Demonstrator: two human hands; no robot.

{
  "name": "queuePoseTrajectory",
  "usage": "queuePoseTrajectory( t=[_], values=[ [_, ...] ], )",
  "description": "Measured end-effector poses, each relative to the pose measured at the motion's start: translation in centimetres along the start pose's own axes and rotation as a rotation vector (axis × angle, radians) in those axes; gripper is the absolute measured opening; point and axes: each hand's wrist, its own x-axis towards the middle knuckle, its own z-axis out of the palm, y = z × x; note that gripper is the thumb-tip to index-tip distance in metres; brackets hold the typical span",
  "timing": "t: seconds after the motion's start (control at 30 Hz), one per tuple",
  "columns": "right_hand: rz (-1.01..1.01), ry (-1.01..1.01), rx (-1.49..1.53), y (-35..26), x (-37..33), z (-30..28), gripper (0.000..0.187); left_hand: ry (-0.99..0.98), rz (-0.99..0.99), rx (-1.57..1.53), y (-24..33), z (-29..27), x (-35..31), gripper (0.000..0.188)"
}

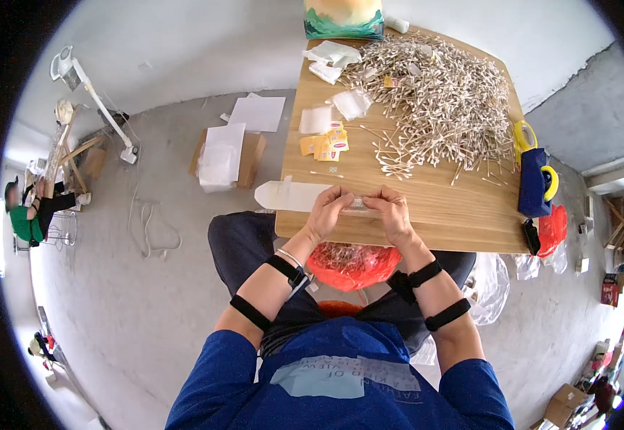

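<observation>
While two hands (329, 208) pinch one packet (358, 204), one swab heap (444, 100) lies beyond.

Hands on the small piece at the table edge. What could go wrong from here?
1. The small pale item between the left hand and right hand is near the front edge of the table; if it slips, it might drop toward the red bag.
2. Loose cotton swabs could scatter if bumped.
3. Yellow packets lie loose beyond the left hand and might get knocked.
</observation>
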Motion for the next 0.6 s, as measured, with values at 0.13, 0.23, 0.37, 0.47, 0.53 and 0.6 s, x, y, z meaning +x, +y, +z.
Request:
queuePoseTrajectory(
  t=[0.13, 0.23, 0.37, 0.47, 0.53, 0.6],
  values=[
    [-0.056, -0.031, -0.103, 0.5, 0.4, -0.4, 0.005, -0.014, -0.012, -0.049, 2.1, 0.7, -0.9, 0.015],
    [-0.139, -0.061, -0.136, -0.1, 0.0, 0.0, 0.007, -0.008, 0.197, 0.225, 0.9, 0.2, -0.4, 0.023],
    [-0.530, 0.020, -0.613, -0.2, -0.3, -0.6, 0.011, 0.122, 0.510, 0.648, 2.3, 0.7, -1.2, 0.019],
    [-0.665, 0.021, -0.741, -0.6, -0.7, -0.4, 0.015, 0.171, 0.760, 0.918, 2.8, 0.7, -1.6, 0.020],
    [-0.787, 0.020, -0.846, -0.8, -1.0, -0.6, 0.018, 0.194, 0.889, 0.994, 2.7, 0.7, -1.8, 0.023],
    [-0.915, 0.047, -0.920, -1.1, -1.3, -0.4, 0.023, 0.180, 0.937, 1.081, 2.7, 0.6, -1.9, 0.026]
  ],
)
